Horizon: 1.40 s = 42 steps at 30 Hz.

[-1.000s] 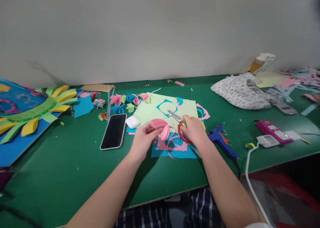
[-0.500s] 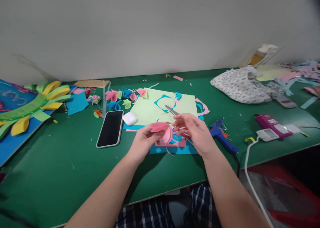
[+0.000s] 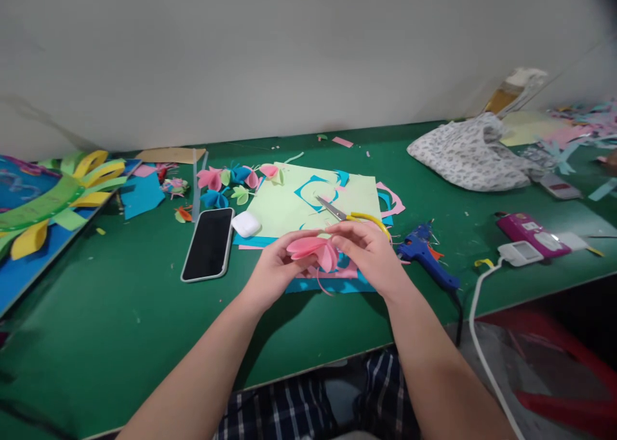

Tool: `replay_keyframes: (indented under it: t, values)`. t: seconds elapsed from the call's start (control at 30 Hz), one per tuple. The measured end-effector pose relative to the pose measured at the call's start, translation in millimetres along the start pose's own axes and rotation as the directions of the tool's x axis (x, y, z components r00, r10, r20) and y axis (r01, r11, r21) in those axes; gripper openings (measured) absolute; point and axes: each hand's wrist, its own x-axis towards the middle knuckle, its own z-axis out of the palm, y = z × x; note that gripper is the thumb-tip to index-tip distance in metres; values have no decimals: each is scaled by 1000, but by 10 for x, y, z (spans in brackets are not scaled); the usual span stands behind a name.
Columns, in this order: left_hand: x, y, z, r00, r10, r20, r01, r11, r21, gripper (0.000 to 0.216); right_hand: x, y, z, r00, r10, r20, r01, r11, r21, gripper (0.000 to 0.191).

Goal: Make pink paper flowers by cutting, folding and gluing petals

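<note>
My left hand (image 3: pixel 272 272) and my right hand (image 3: pixel 371 255) meet over the green table (image 3: pixel 120 318), both pinching a folded pink paper piece (image 3: pixel 314 250) between them. Under the hands lie pink and blue paper offcuts (image 3: pixel 332 283). Just behind my right hand lie scissors (image 3: pixel 348 214) with yellow and red handles, resting on a pale green sheet (image 3: pixel 294 205) with cut-out holes. Small folded paper flowers (image 3: pixel 231 183) in pink, blue and green sit at the sheet's far left corner.
A black phone (image 3: pixel 208 244) and a white earbud case (image 3: pixel 245 224) lie left of the hands. A blue glue gun (image 3: pixel 427 257) lies to the right, with a white cable (image 3: pixel 477 324), a pink device (image 3: pixel 530 231) and patterned cloth (image 3: pixel 475 154). A large paper craft (image 3: pixel 48 202) fills the left.
My right hand let go of the scissors, which now lie on the green sheet, and came over to the pink paper piece held by my left hand.
</note>
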Motion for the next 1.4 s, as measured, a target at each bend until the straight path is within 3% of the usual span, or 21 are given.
replay_keyframes:
  t: [0.3, 0.53, 0.7, 0.77, 0.83, 0.9, 0.97, 1.0, 1.03, 1.1, 1.2, 1.4]
  values:
    - [12, -58, -43, 998, 5, 56, 0, 996, -86, 35, 0, 76, -5, 995, 54, 85, -61, 995, 78, 13]
    - [28, -80, -46, 995, -14, 97, 24, 995, -96, 29, -12, 88, -1, 1000, -5, 11, 6, 998, -64, 20]
    - [33, -68, -44, 992, -45, 118, 52, 997, -65, 31, -15, 76, 20, 999, 1, 50, 3, 997, -82, 22]
    - [22, -64, -21, 997, -9, 73, 11, 999, -34, 36, -6, 84, 26, 1000, -3, -5, 2, 993, -117, 22]
    - [0, -78, 10, 987, 132, -97, -124, 989, 81, 39, 2, 96, 41, 995, -40, -89, 22, 981, -193, 21]
    - [-24, -112, 40, 875, 407, -261, -314, 889, 334, 35, 5, 109, 68, 987, -90, -134, 52, 963, -266, 21]
    - [-38, -159, 58, 735, 649, -197, -429, 669, 607, 32, 4, 124, 104, 981, -136, -139, 87, 946, -313, 22]
    - [-40, -182, 62, 702, 703, -116, -447, 561, 697, 34, 3, 132, 122, 978, -155, -137, 103, 938, -331, 23]
    - [-37, -202, 63, 689, 724, -44, -452, 477, 754, 37, 1, 140, 138, 976, -173, -134, 117, 931, -347, 24]
    - [-26, -226, 59, 705, 709, 21, -424, 398, 814, 39, 1, 155, 161, 970, -202, -132, 141, 917, -372, 25]
    - [-12, -225, 44, 727, 686, 21, -380, 378, 844, 34, 3, 172, 171, 967, -214, -137, 150, 917, -370, 23]
    - [8, -221, 4, 679, 732, 51, -415, 325, 850, 25, -3, 199, 170, 967, -211, -143, 152, 928, -341, 20]
